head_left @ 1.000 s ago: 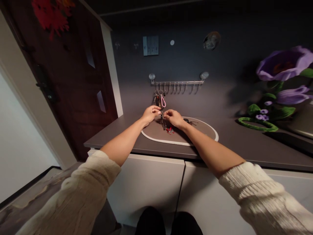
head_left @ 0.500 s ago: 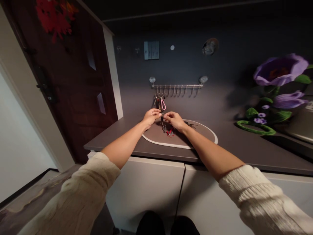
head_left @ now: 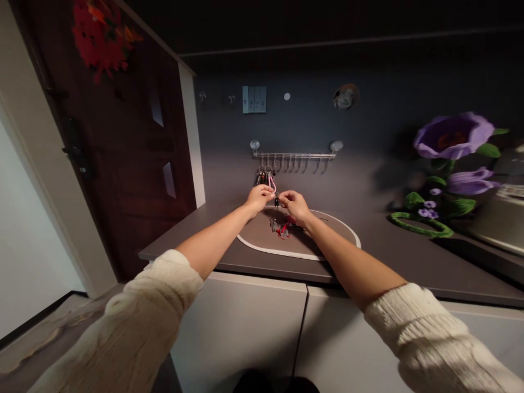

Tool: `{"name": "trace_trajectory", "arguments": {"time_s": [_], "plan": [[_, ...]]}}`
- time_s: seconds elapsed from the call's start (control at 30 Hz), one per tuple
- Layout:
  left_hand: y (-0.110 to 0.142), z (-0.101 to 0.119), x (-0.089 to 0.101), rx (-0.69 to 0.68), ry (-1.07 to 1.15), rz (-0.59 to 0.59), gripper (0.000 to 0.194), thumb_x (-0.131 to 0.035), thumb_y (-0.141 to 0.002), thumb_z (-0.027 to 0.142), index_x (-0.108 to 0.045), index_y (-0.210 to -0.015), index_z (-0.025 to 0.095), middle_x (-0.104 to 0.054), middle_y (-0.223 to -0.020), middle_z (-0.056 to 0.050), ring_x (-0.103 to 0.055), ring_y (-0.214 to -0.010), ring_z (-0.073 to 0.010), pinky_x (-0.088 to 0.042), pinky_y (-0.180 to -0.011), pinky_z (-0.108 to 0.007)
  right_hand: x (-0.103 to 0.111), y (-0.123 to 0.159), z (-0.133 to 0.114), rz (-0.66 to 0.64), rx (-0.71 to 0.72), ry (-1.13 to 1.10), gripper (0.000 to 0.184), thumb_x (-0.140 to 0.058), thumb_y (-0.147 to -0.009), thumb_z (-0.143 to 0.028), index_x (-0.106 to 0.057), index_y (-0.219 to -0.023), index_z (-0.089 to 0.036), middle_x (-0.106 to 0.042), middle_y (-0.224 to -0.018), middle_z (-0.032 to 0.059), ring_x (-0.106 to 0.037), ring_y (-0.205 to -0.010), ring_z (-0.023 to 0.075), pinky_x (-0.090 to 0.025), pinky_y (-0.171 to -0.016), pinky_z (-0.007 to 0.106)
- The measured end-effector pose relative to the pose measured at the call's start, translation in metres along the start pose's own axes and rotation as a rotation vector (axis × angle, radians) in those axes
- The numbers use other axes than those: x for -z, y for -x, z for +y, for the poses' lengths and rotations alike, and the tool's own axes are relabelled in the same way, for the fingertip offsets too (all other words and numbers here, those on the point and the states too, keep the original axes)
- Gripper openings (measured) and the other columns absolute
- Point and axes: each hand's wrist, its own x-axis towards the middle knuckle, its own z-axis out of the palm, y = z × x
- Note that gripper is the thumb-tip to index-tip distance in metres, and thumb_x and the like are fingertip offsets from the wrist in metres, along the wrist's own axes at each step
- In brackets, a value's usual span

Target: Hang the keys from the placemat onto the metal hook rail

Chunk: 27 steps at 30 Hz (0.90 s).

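Observation:
Over the mat, my left hand [head_left: 260,198] and my right hand [head_left: 296,207] meet with fingertips pinched on a small key ring [head_left: 277,195]. A dark piece and small metal keys [head_left: 277,203] dangle from it between the hands. Both hands are closed, and the fingertips partly hide the ring. Beneath them, a bunch with red and silver parts [head_left: 283,230] lies on the brown oval mat [head_left: 262,250] with a white rim. Just behind my left hand, several keys [head_left: 262,178] and a pink loop [head_left: 271,181] hang from the left hooks of a clear rail [head_left: 295,155].
Purple plush flowers [head_left: 454,136] with a green ring base stand at the right of the dark counter [head_left: 393,267], beside a pale rounded object [head_left: 497,218]. A dark red door [head_left: 135,164] is on the left. White cabinet doors [head_left: 241,322] are below.
My view has tilted upward slightly. Both hands have shifted a little right and nearer the rail, with the key ring still between them. The dangling keys have moved along.

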Motion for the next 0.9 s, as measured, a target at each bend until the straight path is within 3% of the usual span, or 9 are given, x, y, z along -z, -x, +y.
{"name": "trace_trajectory", "arguments": {"time_s": [0.23, 0.3, 0.53, 0.73, 0.9], "plan": [[-0.002, -0.011, -0.007, -0.149, -0.065, 0.066, 0.007, -0.056, -0.07, 0.011, -0.056, -0.077, 0.013, -0.058, -0.063, 0.001, -0.053, -0.061, -0.0086, -0.041, -0.067, -0.023, 0.01, -0.019, -0.011, -0.002, 0.042, 0.042, 0.018, -0.06, -0.064, -0.032, -0.053, -0.066, -0.015, -0.05, -0.058, -0.0033, -0.043, -0.054, 0.0072, -0.039, -0.06, 0.023], [0.0, -0.016, -0.003, -0.183, -0.158, 0.052, 0.004, -0.053, -0.073, 0.015, -0.056, -0.075, 0.013, -0.057, -0.061, 0.0, -0.053, -0.06, -0.0093, -0.04, -0.065, -0.023, 0.014, -0.026, -0.016, 0.005, 0.04, 0.055, 0.016, -0.06, -0.065, -0.03, -0.053, -0.065, -0.015, -0.05, -0.057, -0.0035, -0.043, -0.053, 0.007, -0.039, -0.059, 0.022], [0.009, -0.028, 0.013, -0.341, -0.631, -0.053, 0.024, -0.045, -0.08, 0.032, -0.06, -0.074, 0.015, -0.061, -0.066, -0.002, -0.051, -0.06, -0.0115, -0.035, -0.06, -0.023, 0.019, -0.056, -0.044, 0.125, -0.038, -0.091, 0.008, -0.053, -0.07, -0.013, -0.051, -0.062, -0.014, -0.049, -0.056, -0.0026, -0.046, -0.051, 0.0061, -0.043, -0.058, 0.023], [0.01, -0.027, 0.014, -0.347, -0.797, -0.106, 0.027, -0.044, -0.081, 0.031, -0.064, -0.074, 0.015, -0.061, -0.066, -0.002, -0.048, -0.06, -0.0113, -0.032, -0.058, -0.023, 0.016, -0.082, -0.059, 0.203, -0.09, -0.184, 0.013, -0.05, -0.071, -0.01, -0.049, -0.059, -0.014, -0.047, -0.049, -0.0034, -0.045, -0.045, 0.0052, -0.046, -0.057, 0.023], [0.008, -0.029, 0.015, -0.366, -0.814, -0.099, 0.026, -0.044, -0.081, 0.03, -0.065, -0.074, 0.016, -0.061, -0.066, -0.003, -0.048, -0.06, -0.0115, -0.031, -0.058, -0.023, 0.008, -0.099, -0.054, 0.341, -0.129, -0.195, 0.009, -0.053, -0.07, -0.011, -0.052, -0.062, -0.014, -0.046, -0.046, -0.0029, -0.044, -0.042, 0.006, -0.047, -0.052, 0.023]]}}
